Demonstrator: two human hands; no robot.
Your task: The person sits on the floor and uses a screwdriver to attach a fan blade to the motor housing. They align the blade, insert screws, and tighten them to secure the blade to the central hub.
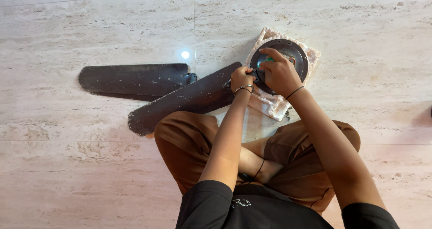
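I am closing my left hand (242, 74) into a fist around a thin tool (228, 82), likely a screwdriver, whose metal end is sticking out to the left of my knuckles; its tip is hidden between my two hands. My right hand (280, 73) is lying over the motor disc (294, 53), fingers curled and pressing on its near-left part, with a bit of green (269, 58) showing just above the fingertips. I cannot tell whether this hand is pinching something small or only bracing the disc. Both wrists are wearing thin bands.

The disc is round, dark and shallow, with a raised rim, and it is resting on a pale, rough-edged foam block (270, 104) that is lying on the floor (90, 175). The block is sitting just ahead of my crossed legs in brown trousers (189, 143).

To the left of the disc, two long dark fan blades (135, 79) are lying flat on the floor, overlapping near their inner ends; the nearer blade (184, 100) is reaching up to my left hand and touching my knee. A bright spot of light (185, 54) is reflecting off the pale stone tiles just above the blades.
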